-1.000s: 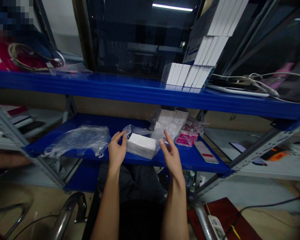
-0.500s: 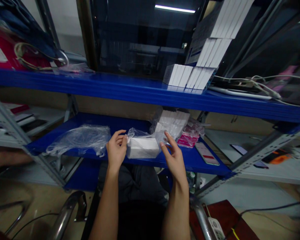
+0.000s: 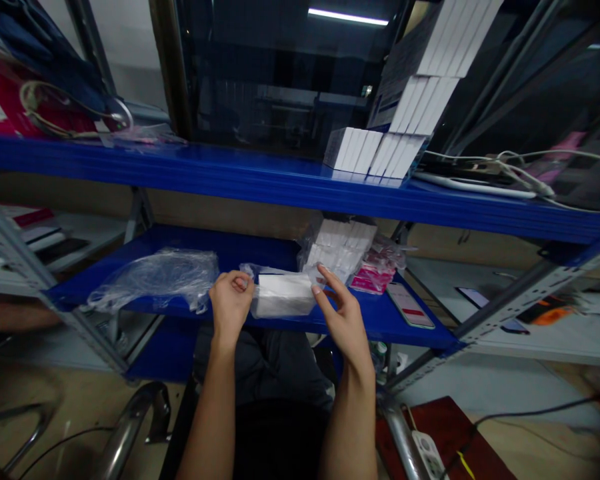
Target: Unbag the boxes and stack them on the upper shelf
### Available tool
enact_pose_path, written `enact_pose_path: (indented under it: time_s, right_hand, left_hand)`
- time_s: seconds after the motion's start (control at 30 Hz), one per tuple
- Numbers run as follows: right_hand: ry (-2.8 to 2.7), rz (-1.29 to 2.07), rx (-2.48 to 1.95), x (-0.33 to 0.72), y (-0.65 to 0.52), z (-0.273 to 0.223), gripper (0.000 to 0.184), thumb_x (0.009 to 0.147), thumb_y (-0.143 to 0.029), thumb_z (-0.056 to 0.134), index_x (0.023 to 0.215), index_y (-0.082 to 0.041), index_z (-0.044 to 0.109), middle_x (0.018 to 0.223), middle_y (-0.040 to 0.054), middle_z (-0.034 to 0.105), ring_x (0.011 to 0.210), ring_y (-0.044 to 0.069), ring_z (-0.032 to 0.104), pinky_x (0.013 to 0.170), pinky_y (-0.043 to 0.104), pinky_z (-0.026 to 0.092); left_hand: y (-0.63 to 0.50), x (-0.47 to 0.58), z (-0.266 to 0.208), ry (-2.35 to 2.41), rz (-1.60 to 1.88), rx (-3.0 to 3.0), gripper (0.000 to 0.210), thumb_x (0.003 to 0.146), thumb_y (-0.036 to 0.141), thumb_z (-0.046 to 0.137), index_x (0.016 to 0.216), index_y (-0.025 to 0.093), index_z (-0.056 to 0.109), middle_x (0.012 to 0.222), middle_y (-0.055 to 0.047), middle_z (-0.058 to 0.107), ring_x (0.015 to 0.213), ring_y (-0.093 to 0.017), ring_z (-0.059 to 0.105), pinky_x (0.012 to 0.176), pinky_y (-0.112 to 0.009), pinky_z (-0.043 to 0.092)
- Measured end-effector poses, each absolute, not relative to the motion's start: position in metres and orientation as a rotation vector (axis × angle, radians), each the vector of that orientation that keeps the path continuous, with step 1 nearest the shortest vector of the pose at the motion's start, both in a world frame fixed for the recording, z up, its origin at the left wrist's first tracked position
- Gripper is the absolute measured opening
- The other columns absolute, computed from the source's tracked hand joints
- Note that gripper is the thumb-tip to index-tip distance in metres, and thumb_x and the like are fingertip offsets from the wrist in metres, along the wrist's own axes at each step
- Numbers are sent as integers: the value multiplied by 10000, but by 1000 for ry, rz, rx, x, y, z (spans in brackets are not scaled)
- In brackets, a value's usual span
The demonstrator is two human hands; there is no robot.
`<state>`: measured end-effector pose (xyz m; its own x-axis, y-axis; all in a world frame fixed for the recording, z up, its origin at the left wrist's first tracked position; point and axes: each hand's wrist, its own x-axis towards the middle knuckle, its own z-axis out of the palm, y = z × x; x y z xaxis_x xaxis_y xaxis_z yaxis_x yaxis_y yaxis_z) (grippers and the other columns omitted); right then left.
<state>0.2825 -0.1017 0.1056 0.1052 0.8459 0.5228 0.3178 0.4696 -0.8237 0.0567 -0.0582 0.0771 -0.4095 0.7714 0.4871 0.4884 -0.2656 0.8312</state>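
A white box lies near the front edge of the lower blue shelf, inside a clear plastic bag. My left hand is closed at the bag's left end, its fingertips pinching the film. At the right end of the box is my right hand, fingers stretched out and apart, the fingertips touching the plastic by the box's upper right corner. A heap of clear plastic bags lies on the shelf to the left of my left hand.
Behind my right hand sit bagged white boxes and a pink packet. A phone lies at the shelf's right. Stacked white boxes stand on the upper shelf. A power strip is low at right.
My left hand's fingers have closed more tightly on the bag's left end. My right hand has moved slightly left, closer to the box. The plastic above the box lies flatter.
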Motion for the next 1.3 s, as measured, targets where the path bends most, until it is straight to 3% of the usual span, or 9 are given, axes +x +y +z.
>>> enact_pose_path:
  time_s: [0.13,0.3,0.43,0.77,0.87,1.0,1.1,1.2,1.3]
  right_hand:
    - [-1460,538,-1084,284,-101,105,507,938,-476,659,1397,-261,645,1499,92,583,1386,301,543,1125,499,485]
    - [-1449,574,-1074,281,-99,104,529,929,-484,671,1403,-251,641,1510,94,571,1376,305,551,1113,485,496]
    - [-1446,591,-1053,280,-99,103,523,927,-484,676,1396,-254,646,1506,95,575,1362,306,563,1100,481,505]
    - [-1436,418,-1120,282,-102,108,384,932,-428,664,1261,-243,734,1329,94,710,1238,298,641,1017,464,530]
    - [-1482,247,-1126,283,-102,110,243,940,-363,635,1084,-244,791,1115,86,785,1068,282,694,959,449,538]
    - [-1623,350,-1069,278,-111,117,130,926,-290,611,951,-244,731,935,55,780,917,244,727,839,368,558]
    - [-1735,564,-1007,270,-120,124,127,900,-254,630,1025,-249,651,920,26,772,891,222,752,801,318,567]
    - [-1758,597,-970,263,-121,126,139,881,-225,631,1017,-246,647,949,24,769,902,213,753,826,311,574]
    - [-1608,431,-1020,261,-114,121,124,898,-251,605,991,-236,687,969,49,764,915,222,738,854,336,577]
  left_hand:
    - [-56,60,79,1303,1865,1306,223,713,256,719,901,141,752,1109,-131,720,879,-212,760,820,-321,620]
    - [-55,64,76,1217,1695,1152,339,704,323,808,972,119,780,980,-144,775,925,-254,761,879,-387,618]
    - [-53,67,70,1402,1841,1334,318,635,399,888,792,143,783,969,-108,736,814,-216,730,790,-366,635]
    - [-80,75,116,1164,1980,1556,247,907,378,686,750,212,780,1292,-87,693,1288,-270,608,1119,-431,482]
    - [-84,82,116,982,1788,1587,231,937,360,630,1023,207,779,1183,-106,742,1198,-257,669,1083,-401,497]
    - [-85,95,102,960,1349,1806,559,829,293,742,1371,207,639,901,-34,749,812,-191,713,825,-291,561]
    - [-84,105,96,881,1116,1924,431,793,224,741,1221,175,720,873,-25,746,752,-179,680,701,-247,528]
    - [-80,111,93,805,1109,1938,196,905,233,614,1019,168,760,973,-65,768,904,-221,698,809,-282,532]
    - [-76,111,89,850,1147,1947,277,994,336,525,925,174,737,920,-64,751,875,-220,677,797,-286,516]
